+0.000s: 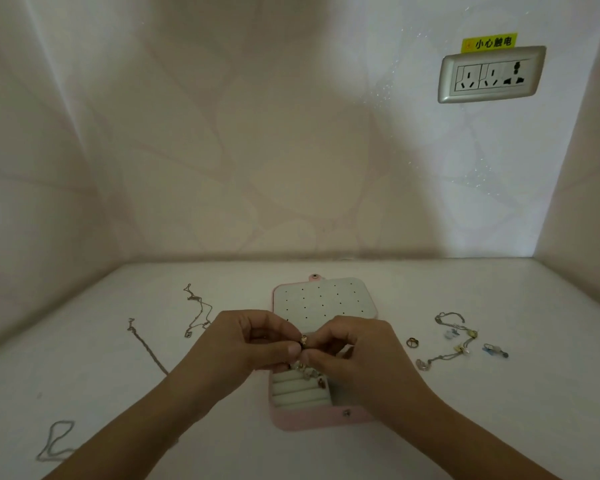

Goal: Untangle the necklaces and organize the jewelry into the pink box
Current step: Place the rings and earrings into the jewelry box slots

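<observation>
White table: pink box lies opened flat at centre, stud panel far, ring rolls near, so both halves are within reach. Left hand and right hand meet above its middle, fingertips of each pinching one small gold piece, probably steadied two-handed for seating in a roll. Chains lie apart on the left, loose ring waits right.
</observation>
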